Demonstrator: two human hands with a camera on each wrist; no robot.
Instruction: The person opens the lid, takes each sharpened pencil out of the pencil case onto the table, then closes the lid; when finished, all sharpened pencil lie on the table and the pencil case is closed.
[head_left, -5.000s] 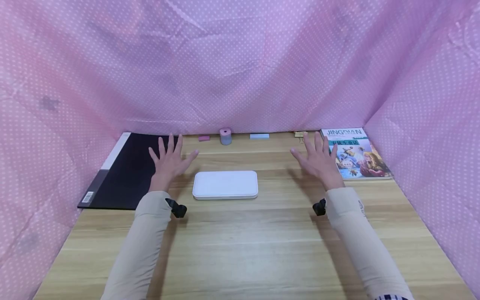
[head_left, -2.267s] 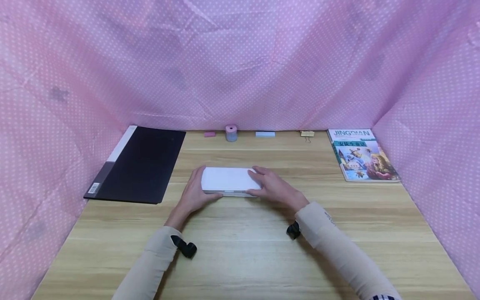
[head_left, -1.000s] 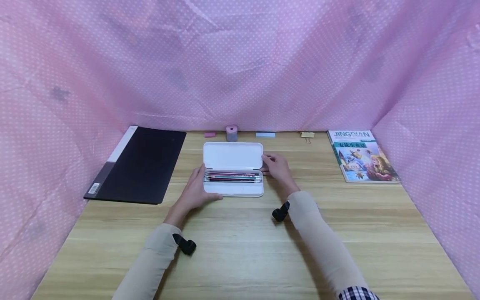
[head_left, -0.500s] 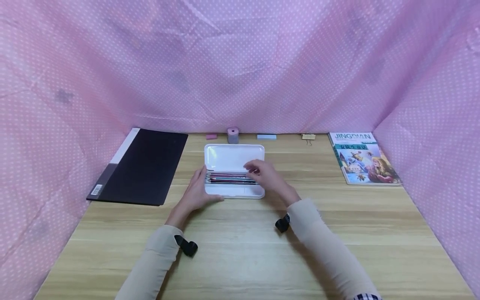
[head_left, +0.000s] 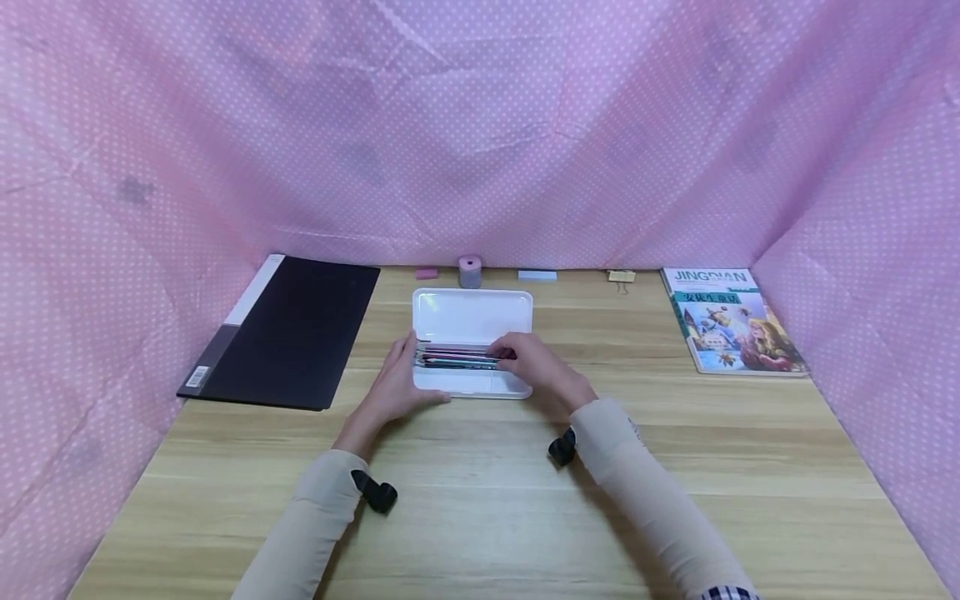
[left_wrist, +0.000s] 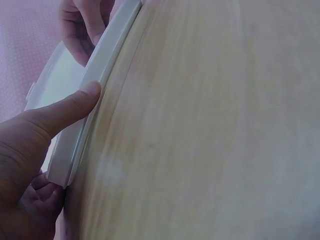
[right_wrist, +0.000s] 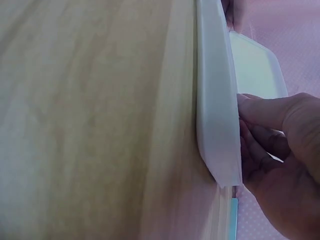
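A white pencil case (head_left: 468, 383) lies on the table with its lid (head_left: 465, 315) swung back. Several pencils (head_left: 453, 357) lie lengthwise in its rear compartment. My left hand (head_left: 393, 389) grips the case's left end, its thumb pressed on the front wall, as the left wrist view shows. My right hand (head_left: 538, 365) reaches over the case's right part, thumb and curled fingers pinching at the right ends of the pencils. In the right wrist view, the case wall (right_wrist: 217, 100) hides those fingertips.
Along the back stand a pink eraser-like block (head_left: 427, 273), a pink-and-grey roll-shaped thing (head_left: 470, 272), a pale blue strip (head_left: 537, 275) and a binder clip (head_left: 621, 277). A black folder (head_left: 292, 333) lies left, a magazine (head_left: 731, 325) right. A pink dotted cloth (head_left: 480, 150) encloses the table.
Both hands came to the closed case and the right hand raised its lid. From the lid's right edge, that hand then moved left and down onto the pencils; the left hand kept holding the case.
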